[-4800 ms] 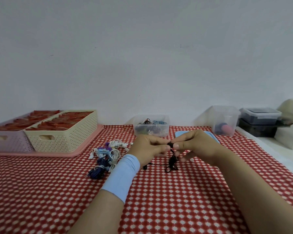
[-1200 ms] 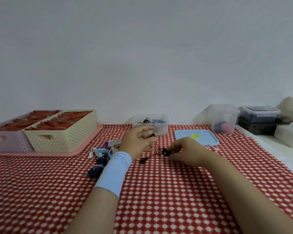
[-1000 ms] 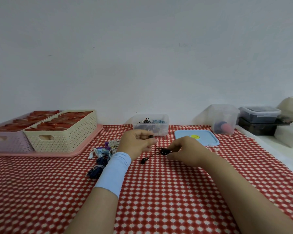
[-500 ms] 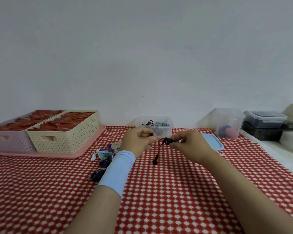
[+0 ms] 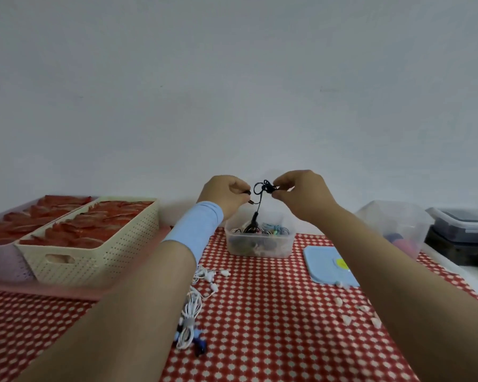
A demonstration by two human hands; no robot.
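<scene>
1. While I've got both hands raised above the table, my left hand [image 5: 224,193] is pinching one end of a thin black earphone cord [image 5: 263,187] between thumb and fingertips, the fingers curled in on it.
2. My right hand [image 5: 301,194] pinches the small looped knot of that same cord from the other side. The two hands are close together, with the loops between them.
3. So the cord is up in the air, held by both hands. One strand hangs straight down with a small black plug [image 5: 255,216] at the bottom. From here the plug lines up with the tub behind it, and I can't tell if it touches.
4. There's a light blue fabric sleeve [image 5: 196,230] on my left wrist.
5. Just past my hands sits a clear rectangular plastic tub [image 5: 260,250] holding a tangle of black and coloured cords. It stands on the red-and-white checked tablecloth [image 5: 273,326].
6. Right of the tub lies a flat pale blue plastic lid [image 5: 322,267] with a yellow sticker. Nearer me, a few small white bits [image 5: 346,319] are scattered on the cloth.
7. By my left forearm are coiled white earphone bundles [image 5: 191,306], with a dark blue one [image 5: 199,343] at the near end.
8. Far left: a cream perforated plastic basket [image 5: 102,252] and a lilac basket [image 5: 0,267] side by side, both full of flat red items, standing on a pink tray [image 5: 66,293].
9. Far right: a clear plastic container [image 5: 398,224] with something pink and blue inside, and beside it a dark box with a clear lid [image 5: 464,224].
</scene>
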